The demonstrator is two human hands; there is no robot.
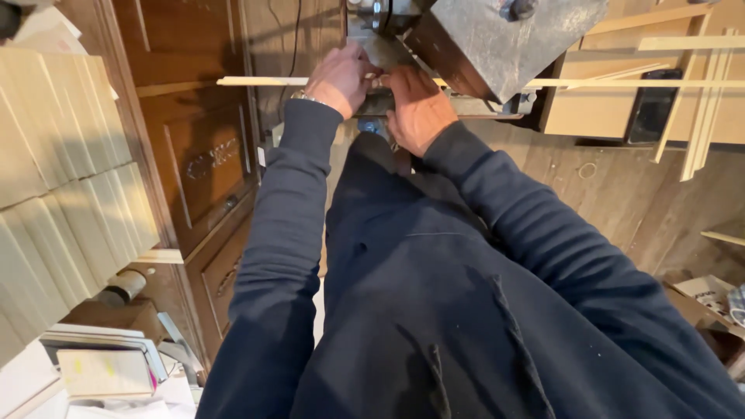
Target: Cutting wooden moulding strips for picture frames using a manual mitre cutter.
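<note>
Pressing side by side, the left hand [341, 77] and right hand [415, 105] pinch a thin wooden strip [256, 81] at the grey metal machine [497, 39]. Its long axis runs level, left to right, ends jutting past both hands.

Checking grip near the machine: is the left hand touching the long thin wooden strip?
Touching. The head view shows the left hand lying over the wooden strip, which runs straight in under its fingers with no gap.
</note>
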